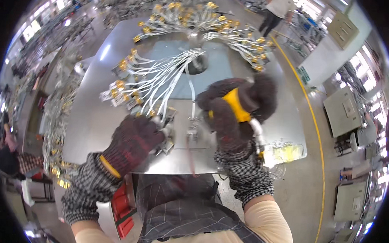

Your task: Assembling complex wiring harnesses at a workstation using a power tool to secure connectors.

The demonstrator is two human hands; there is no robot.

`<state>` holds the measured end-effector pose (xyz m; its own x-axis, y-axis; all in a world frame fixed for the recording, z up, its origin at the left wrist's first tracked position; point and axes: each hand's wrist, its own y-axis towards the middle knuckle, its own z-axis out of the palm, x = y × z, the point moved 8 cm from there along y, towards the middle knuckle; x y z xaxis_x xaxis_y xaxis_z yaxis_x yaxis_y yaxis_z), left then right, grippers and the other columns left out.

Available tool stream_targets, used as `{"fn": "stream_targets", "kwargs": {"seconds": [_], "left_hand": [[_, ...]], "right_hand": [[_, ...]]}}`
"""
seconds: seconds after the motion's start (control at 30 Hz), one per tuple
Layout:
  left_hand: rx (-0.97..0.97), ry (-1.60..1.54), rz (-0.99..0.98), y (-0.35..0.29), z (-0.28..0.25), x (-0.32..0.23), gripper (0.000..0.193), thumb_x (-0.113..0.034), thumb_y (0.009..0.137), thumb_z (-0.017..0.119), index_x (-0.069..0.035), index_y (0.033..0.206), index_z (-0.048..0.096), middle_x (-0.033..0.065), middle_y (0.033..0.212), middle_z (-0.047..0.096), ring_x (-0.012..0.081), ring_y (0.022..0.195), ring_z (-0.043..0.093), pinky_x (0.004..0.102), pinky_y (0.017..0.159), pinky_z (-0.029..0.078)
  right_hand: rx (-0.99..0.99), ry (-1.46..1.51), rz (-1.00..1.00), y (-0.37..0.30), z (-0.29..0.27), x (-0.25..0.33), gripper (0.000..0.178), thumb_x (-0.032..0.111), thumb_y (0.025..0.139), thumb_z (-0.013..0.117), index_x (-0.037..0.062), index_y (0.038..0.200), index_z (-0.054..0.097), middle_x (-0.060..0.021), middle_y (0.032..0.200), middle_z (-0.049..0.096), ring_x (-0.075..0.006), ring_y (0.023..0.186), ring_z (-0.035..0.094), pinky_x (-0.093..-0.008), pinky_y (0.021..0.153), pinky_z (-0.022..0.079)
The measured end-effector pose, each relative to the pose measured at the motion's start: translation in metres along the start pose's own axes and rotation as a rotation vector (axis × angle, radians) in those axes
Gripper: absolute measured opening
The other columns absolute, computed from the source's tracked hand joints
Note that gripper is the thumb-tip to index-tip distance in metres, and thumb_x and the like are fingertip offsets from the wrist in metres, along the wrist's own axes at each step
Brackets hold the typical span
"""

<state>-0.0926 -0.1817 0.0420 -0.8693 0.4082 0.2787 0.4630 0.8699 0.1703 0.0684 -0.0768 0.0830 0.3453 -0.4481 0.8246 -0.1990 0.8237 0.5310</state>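
Observation:
My left hand (136,141), in a dark knitted glove with a yellow cuff edge, is closed around small metal connectors (168,140) near the table's front edge. Its fingertips partly hide them. White cables (168,84) run from there to the middle of the table. My right hand (227,116), gloved alike, is raised above the table and blurred by motion. It grips a yellow and dark tool (238,105) whose exact kind I cannot make out. Between the hands, a single white cable ends in a metal connector (192,130) lying flat.
More white cables with yellow-ended connectors (181,16) fan out around the metal table's (85,130) far side. A yellow-green sheet (285,154) lies at the right front corner. Red bins (122,209) sit below left. A person (277,11) stands far off beside a yellow floor line (309,97).

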Motion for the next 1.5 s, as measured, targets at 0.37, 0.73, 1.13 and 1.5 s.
{"fn": "stream_targets", "kwargs": {"seconds": [0.37,0.73,1.13,1.5], "left_hand": [[-0.326,-0.553,-0.201,0.002,-0.02,0.01,0.056,-0.03,0.071,0.083,-0.007,0.118,0.063,0.0097,0.091,0.066,0.0277,0.086,0.066,0.0371,0.081,0.05],[-0.445,-1.066,-0.294,0.041,0.021,-0.012,0.061,-0.032,0.075,0.083,-0.008,0.126,0.058,0.0126,0.096,0.066,0.0245,0.08,0.069,0.0335,0.069,0.055],[-0.227,-0.887,-0.393,0.041,0.019,0.014,0.045,-0.023,0.08,0.075,-0.01,0.121,0.062,0.0112,0.09,0.068,0.025,0.08,0.069,0.0354,0.07,0.054],[-0.025,-0.789,-0.363,0.065,0.016,0.0,0.059,-0.032,0.069,0.085,-0.009,0.117,0.061,0.014,0.092,0.068,0.0297,0.086,0.07,0.0389,0.073,0.055]], "right_hand": [[-0.082,0.15,-0.282,0.005,0.009,0.029,0.08,0.01,0.086,0.071,0.0175,0.148,0.022,-0.0144,0.095,0.062,-0.0244,0.077,0.067,-0.0445,0.068,0.061],[-0.107,0.138,-0.322,0.019,-0.009,0.039,0.073,0.012,0.087,0.067,0.0164,0.146,0.024,-0.0163,0.085,0.066,-0.0252,0.069,0.067,-0.0379,0.063,0.059],[-0.192,0.344,-0.469,0.016,-0.03,0.045,0.074,0.012,0.087,0.066,0.0141,0.147,0.022,-0.0204,0.092,0.066,-0.0259,0.069,0.068,-0.0454,0.061,0.061],[-0.058,0.298,-0.495,0.015,-0.024,0.046,0.075,0.006,0.087,0.065,0.0192,0.148,0.023,-0.0148,0.102,0.058,-0.0257,0.084,0.062,-0.0518,0.066,0.058]]}}
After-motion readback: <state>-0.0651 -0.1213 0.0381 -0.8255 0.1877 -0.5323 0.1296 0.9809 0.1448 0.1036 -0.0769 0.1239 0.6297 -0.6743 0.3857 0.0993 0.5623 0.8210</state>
